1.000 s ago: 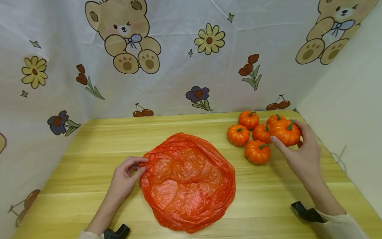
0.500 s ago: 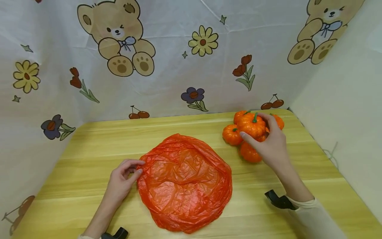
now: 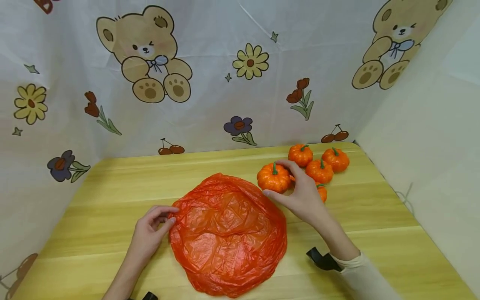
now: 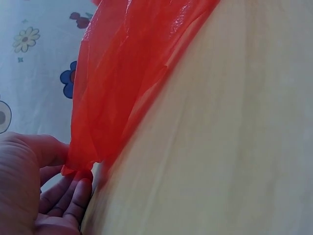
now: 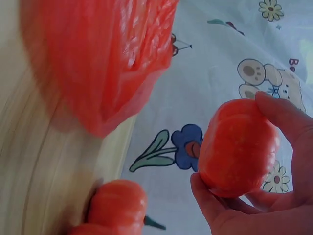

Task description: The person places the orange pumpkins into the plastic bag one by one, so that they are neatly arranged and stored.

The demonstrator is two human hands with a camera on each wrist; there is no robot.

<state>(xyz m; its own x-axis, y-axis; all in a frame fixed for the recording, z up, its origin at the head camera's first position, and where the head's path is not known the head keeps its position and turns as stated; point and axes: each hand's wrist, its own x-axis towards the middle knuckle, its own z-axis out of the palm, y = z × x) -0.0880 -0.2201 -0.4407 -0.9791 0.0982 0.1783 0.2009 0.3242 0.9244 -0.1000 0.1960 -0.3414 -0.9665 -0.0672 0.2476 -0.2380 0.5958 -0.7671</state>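
Note:
In the head view a thin red plastic bag (image 3: 228,237) lies spread on the table, its rim folded round into a rough circle. My left hand (image 3: 151,227) pinches the bag's left edge; in the left wrist view the fingers (image 4: 78,193) and thumb meet at a corner of the red film. A small orange pumpkin (image 3: 273,178) with a green stem is in my right hand (image 3: 300,191), raised beside the bag's upper right rim. Thumb and fingers grip it from its sides, as the right wrist view shows the pumpkin (image 5: 238,147) off the table.
Several more small pumpkins stand behind and right of my right hand, among them one at the back (image 3: 300,155) and one farther right (image 3: 335,159). My hand partly hides others. A patterned cloth (image 3: 210,96) hangs behind the wooden table (image 3: 112,187).
My right hand has carried the pumpkin leftward from above the pumpkin group to the bag's upper right side. My left hand keeps its place at the bag's edge. The head view has shifted slightly.

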